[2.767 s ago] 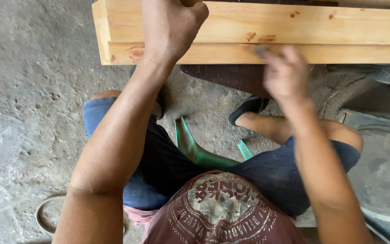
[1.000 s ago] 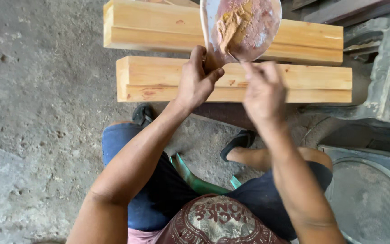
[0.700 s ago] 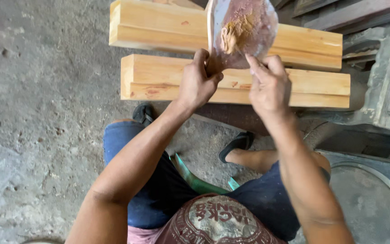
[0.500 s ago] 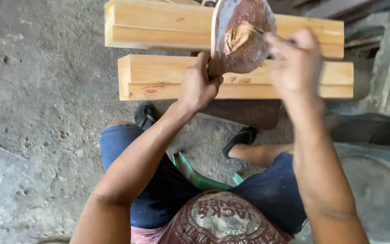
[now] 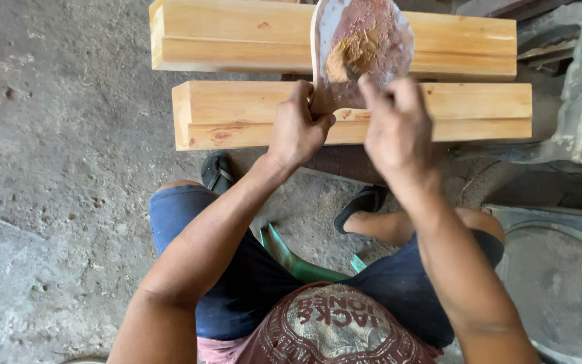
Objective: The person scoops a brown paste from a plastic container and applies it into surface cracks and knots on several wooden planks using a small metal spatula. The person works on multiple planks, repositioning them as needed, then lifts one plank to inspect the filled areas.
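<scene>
One paddle-shaped board smeared with brown putty, long axis running away from the person, broad end farthest, narrow end near. Left hand fingers closed around the narrow end. Right hand fingers bunched at the smeared face; any tool hidden. Below: two wooden beams, lying crosswise, parallel, over concrete floor.

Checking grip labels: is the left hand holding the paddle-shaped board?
Yes, the left hand grips the board at its lower edge, above the near beam.
</scene>
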